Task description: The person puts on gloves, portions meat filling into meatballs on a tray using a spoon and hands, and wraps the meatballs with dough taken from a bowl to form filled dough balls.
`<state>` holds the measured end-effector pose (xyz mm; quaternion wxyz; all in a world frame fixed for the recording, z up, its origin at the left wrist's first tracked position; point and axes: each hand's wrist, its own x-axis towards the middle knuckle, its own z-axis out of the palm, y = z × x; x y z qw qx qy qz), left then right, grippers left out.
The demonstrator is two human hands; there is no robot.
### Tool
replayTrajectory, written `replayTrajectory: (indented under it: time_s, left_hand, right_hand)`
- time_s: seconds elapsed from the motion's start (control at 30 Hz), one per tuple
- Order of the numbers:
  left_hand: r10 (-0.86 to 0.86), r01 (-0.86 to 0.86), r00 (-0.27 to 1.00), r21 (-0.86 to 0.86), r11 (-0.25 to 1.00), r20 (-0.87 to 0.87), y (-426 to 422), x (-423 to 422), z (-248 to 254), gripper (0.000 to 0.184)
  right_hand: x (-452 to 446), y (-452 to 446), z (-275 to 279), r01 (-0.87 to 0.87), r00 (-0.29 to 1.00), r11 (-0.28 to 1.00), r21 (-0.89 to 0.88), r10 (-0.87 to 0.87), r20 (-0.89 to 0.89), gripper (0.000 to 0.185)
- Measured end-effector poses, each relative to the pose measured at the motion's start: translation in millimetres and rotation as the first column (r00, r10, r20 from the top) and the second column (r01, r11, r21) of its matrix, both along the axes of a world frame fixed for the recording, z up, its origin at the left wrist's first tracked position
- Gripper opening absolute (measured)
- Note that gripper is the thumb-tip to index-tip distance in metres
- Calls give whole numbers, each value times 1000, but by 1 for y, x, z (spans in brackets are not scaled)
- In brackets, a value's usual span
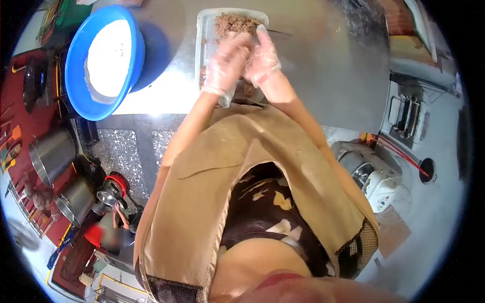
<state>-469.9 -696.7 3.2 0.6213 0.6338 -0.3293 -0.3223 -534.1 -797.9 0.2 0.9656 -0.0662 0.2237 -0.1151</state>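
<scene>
My left hand (226, 64), in a clear plastic glove, is curled over and pressed to my right hand (262, 58), gloved the same way. The palms face each other and the left fingers are slightly blurred. Whatever lies between the palms is hidden. Both hands are above a clear plastic container (200, 50). A heap of brown, crumbly filling (233, 22) lies at its far end, with more bits of it near my wrists. A thin dark utensil (280, 33) sticks out over the container's right rim.
To the left, a blue basin (76, 81) of white powder (108, 58) stands on the metal table (333, 76). A white fan (381, 189) and a machine with rollers (408, 116) are at the right. Steel pots (53, 156) and another person (113, 232) are lower left.
</scene>
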Motion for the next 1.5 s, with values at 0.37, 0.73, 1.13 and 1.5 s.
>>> replayTrajectory:
  time_s: [0.37, 0.73, 1.13, 1.5]
  left_hand:
    - [-120, 257, 654, -70, 964, 747, 11, -31, 45, 53]
    - [85, -93, 996, 423, 902, 37, 4, 14, 39, 57]
    - [589, -565, 804, 199, 800, -82, 91, 45, -44, 40]
    - [-94, -353, 707, 464, 812, 701, -3, 57, -94, 61]
  right_hand:
    - [-23, 20, -16, -113, 973, 988, 107, 88, 213, 48]
    - [-12, 1, 0, -180, 799, 831, -527, -189, -571, 43]
    - [-21, -124, -97, 276, 799, 908, -315, -399, -450, 22]
    - [-5, -44, -37, -587, 732, 55, -808, -389, -559, 35]
